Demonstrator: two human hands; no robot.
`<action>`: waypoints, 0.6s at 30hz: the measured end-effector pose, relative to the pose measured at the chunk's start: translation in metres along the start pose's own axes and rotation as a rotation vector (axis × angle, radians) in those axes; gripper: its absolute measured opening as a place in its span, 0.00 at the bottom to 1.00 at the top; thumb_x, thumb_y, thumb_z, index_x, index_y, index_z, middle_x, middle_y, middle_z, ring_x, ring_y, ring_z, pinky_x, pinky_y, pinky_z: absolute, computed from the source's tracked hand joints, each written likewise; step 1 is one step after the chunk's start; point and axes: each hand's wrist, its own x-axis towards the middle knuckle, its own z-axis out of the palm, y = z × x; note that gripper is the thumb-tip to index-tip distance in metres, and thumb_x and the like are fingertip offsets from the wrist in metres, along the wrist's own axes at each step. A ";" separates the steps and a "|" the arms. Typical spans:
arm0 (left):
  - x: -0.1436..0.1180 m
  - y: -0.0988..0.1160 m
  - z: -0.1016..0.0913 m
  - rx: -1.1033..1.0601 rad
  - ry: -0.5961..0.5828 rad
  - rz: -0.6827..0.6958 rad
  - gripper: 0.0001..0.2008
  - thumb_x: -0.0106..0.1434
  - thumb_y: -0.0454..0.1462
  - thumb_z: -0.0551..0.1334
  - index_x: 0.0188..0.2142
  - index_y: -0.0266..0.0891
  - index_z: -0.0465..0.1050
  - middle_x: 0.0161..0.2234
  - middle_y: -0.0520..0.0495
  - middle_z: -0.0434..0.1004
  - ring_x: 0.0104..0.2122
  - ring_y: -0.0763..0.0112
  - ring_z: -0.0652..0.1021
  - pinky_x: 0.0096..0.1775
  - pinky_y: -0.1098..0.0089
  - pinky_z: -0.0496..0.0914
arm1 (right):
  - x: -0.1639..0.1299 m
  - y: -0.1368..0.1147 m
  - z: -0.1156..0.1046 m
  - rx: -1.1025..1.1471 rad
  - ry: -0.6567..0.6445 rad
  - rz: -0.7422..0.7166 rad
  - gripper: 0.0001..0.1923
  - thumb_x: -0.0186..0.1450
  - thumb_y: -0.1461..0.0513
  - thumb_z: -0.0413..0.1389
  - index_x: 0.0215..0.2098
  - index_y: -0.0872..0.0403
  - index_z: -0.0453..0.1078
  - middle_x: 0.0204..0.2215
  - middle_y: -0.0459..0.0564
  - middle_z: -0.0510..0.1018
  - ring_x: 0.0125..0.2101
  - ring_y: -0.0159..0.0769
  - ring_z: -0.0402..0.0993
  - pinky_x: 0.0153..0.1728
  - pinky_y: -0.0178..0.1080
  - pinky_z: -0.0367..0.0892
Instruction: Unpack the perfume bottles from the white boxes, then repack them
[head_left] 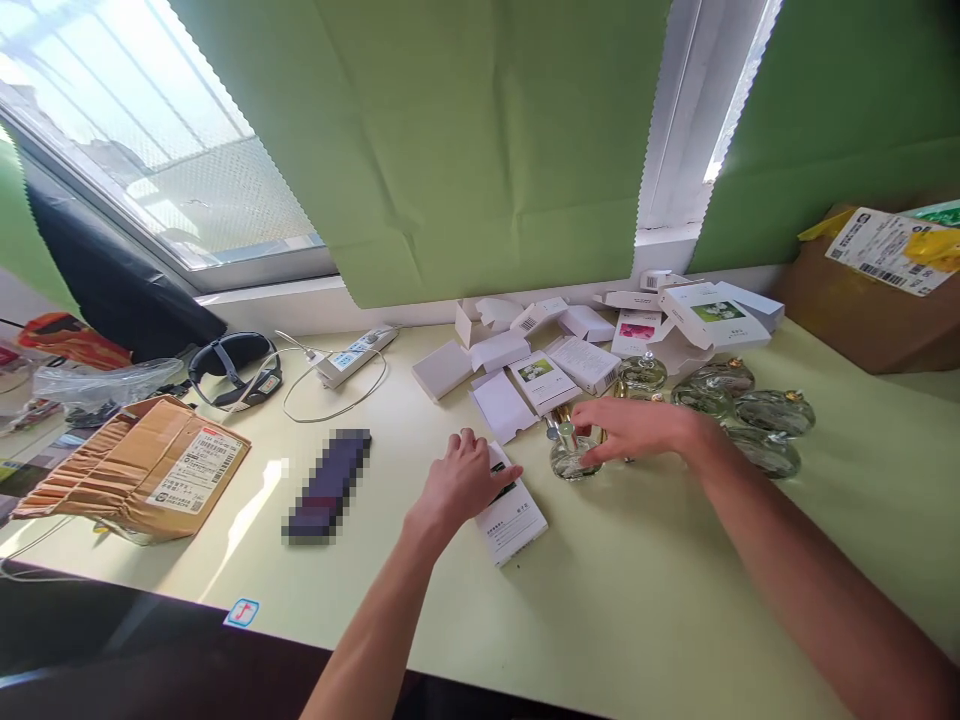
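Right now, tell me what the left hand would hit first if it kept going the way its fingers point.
The left hand points up and right over the white box. Next in line looks like the small glass bottle under the right hand, though depth is unclear.

No legible text on labels (196, 473)

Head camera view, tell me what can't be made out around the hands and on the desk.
- Dark object on the desk: pixelated, unidentifiable.
- White box under the left hand: print too small to read; the hand covers its top end.
- Glass bottle at the right hand: the fingers hide part of it, so the grip is unclear.
- Shipping labels on the torn cardboard package and the brown carton: too small; the carton is cut off by the right edge.
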 end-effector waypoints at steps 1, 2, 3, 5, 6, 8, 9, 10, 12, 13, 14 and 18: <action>-0.002 0.002 0.001 -0.019 -0.013 0.035 0.27 0.65 0.52 0.47 0.52 0.36 0.67 0.55 0.34 0.65 0.56 0.49 0.65 0.41 0.56 0.72 | -0.002 -0.001 -0.002 0.000 0.005 -0.002 0.17 0.58 0.50 0.58 0.37 0.53 0.73 0.42 0.53 0.76 0.42 0.45 0.73 0.41 0.39 0.65; -0.004 0.003 0.001 -0.042 -0.031 0.082 0.26 0.65 0.49 0.49 0.55 0.37 0.65 0.58 0.35 0.62 0.58 0.50 0.63 0.44 0.56 0.72 | -0.004 -0.002 -0.004 -0.001 0.011 -0.001 0.18 0.59 0.49 0.58 0.38 0.53 0.73 0.42 0.54 0.76 0.41 0.45 0.74 0.41 0.39 0.65; -0.007 0.004 0.002 -0.065 -0.046 0.134 0.27 0.64 0.46 0.50 0.59 0.38 0.61 0.61 0.36 0.59 0.61 0.51 0.61 0.47 0.56 0.71 | -0.006 -0.003 -0.006 -0.002 0.021 0.001 0.19 0.59 0.48 0.58 0.38 0.54 0.73 0.42 0.54 0.77 0.41 0.45 0.74 0.40 0.40 0.65; -0.012 0.006 0.005 -0.092 -0.039 0.203 0.31 0.62 0.46 0.54 0.63 0.39 0.56 0.65 0.39 0.52 0.64 0.53 0.55 0.54 0.53 0.67 | -0.013 -0.006 -0.011 -0.004 0.043 0.007 0.19 0.59 0.49 0.57 0.38 0.54 0.72 0.43 0.55 0.77 0.40 0.44 0.73 0.39 0.40 0.65; -0.014 0.007 0.007 -0.090 -0.019 0.203 0.33 0.61 0.48 0.55 0.64 0.39 0.55 0.67 0.39 0.49 0.66 0.52 0.53 0.56 0.51 0.65 | -0.016 -0.008 -0.014 -0.004 0.052 0.008 0.18 0.59 0.49 0.57 0.38 0.54 0.72 0.44 0.55 0.77 0.40 0.44 0.73 0.39 0.40 0.65; -0.018 0.009 0.013 -0.061 0.028 0.149 0.38 0.59 0.51 0.59 0.65 0.39 0.52 0.68 0.37 0.46 0.66 0.47 0.50 0.56 0.45 0.63 | -0.021 -0.012 -0.018 -0.004 0.064 0.008 0.17 0.59 0.50 0.57 0.37 0.54 0.72 0.44 0.54 0.76 0.40 0.44 0.73 0.37 0.39 0.64; -0.019 0.010 0.017 -0.047 0.041 0.116 0.39 0.58 0.50 0.60 0.65 0.39 0.51 0.68 0.36 0.45 0.66 0.45 0.49 0.55 0.43 0.64 | -0.023 -0.014 -0.020 -0.004 0.067 0.009 0.17 0.60 0.50 0.57 0.37 0.54 0.72 0.44 0.54 0.76 0.39 0.43 0.73 0.37 0.39 0.64; -0.021 0.009 0.019 -0.042 0.048 0.092 0.39 0.58 0.47 0.60 0.66 0.40 0.51 0.68 0.36 0.45 0.66 0.44 0.50 0.53 0.43 0.65 | -0.025 -0.016 -0.022 -0.005 0.067 0.008 0.17 0.60 0.49 0.56 0.37 0.54 0.71 0.43 0.54 0.76 0.39 0.43 0.73 0.37 0.39 0.64; -0.023 0.007 0.022 -0.086 0.063 0.088 0.36 0.59 0.42 0.59 0.66 0.42 0.51 0.67 0.37 0.47 0.65 0.45 0.52 0.52 0.45 0.66 | -0.027 -0.018 -0.024 -0.004 0.061 0.004 0.18 0.60 0.49 0.56 0.37 0.55 0.71 0.42 0.53 0.76 0.38 0.43 0.73 0.36 0.39 0.64; -0.025 0.005 0.022 -0.140 0.078 0.102 0.35 0.60 0.41 0.59 0.65 0.43 0.52 0.67 0.38 0.48 0.65 0.47 0.53 0.53 0.47 0.66 | -0.028 -0.018 -0.025 0.002 0.056 0.003 0.18 0.60 0.48 0.56 0.37 0.55 0.71 0.42 0.53 0.76 0.38 0.42 0.72 0.36 0.39 0.64; -0.026 0.002 0.020 -0.212 0.096 0.123 0.34 0.60 0.41 0.59 0.65 0.45 0.52 0.66 0.39 0.48 0.64 0.50 0.54 0.54 0.49 0.66 | -0.029 -0.018 -0.027 0.013 0.052 0.002 0.19 0.60 0.48 0.56 0.37 0.55 0.71 0.42 0.53 0.75 0.38 0.42 0.72 0.36 0.38 0.64; -0.029 -0.005 0.006 -0.588 0.144 0.224 0.38 0.60 0.47 0.63 0.66 0.54 0.47 0.66 0.44 0.48 0.63 0.56 0.57 0.60 0.54 0.63 | -0.039 -0.019 -0.034 0.081 0.064 0.033 0.21 0.60 0.45 0.56 0.38 0.53 0.70 0.44 0.52 0.74 0.35 0.39 0.73 0.35 0.38 0.64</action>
